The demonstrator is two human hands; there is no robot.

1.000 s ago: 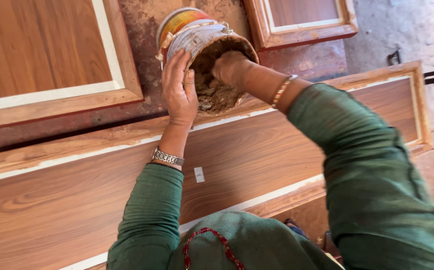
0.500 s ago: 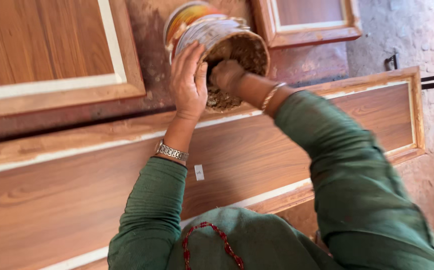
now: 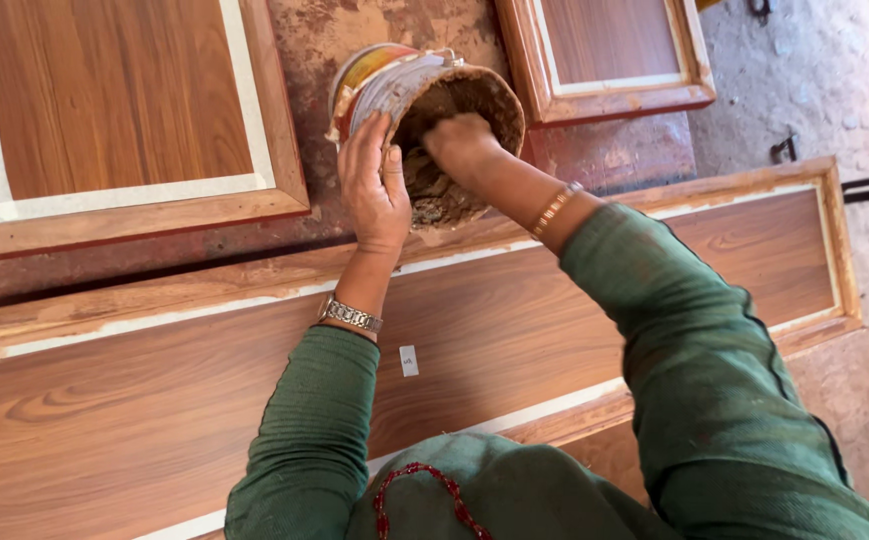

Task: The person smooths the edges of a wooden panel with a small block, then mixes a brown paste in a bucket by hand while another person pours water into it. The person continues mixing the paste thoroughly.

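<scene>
A dirty metal can (image 3: 399, 80) with a coloured label lies tilted toward me, its mouth crusted with brown paste (image 3: 436, 200). My left hand (image 3: 372, 185) grips the can's rim and side, holding it steady. My right hand (image 3: 462, 143) reaches into the can's mouth, fingers closed among the lumpy brown paste. Both arms wear green sleeves; a metal watch sits on the left wrist and a bangle on the right. The can rests at the far edge of a long wood-grain panel (image 3: 154, 400).
A framed wood-grain panel (image 3: 114, 110) lies at the upper left, another smaller framed panel (image 3: 609, 50) at the upper right. A stained reddish surface (image 3: 294, 60) shows between them. Rough grey floor (image 3: 834, 90) runs along the right. A small white tag (image 3: 408, 360) sits on the long panel.
My right hand has shifted inside the can, working through the paste. The can tipped slightly, and the view moved a little downward. My left hand stays on the rim.
</scene>
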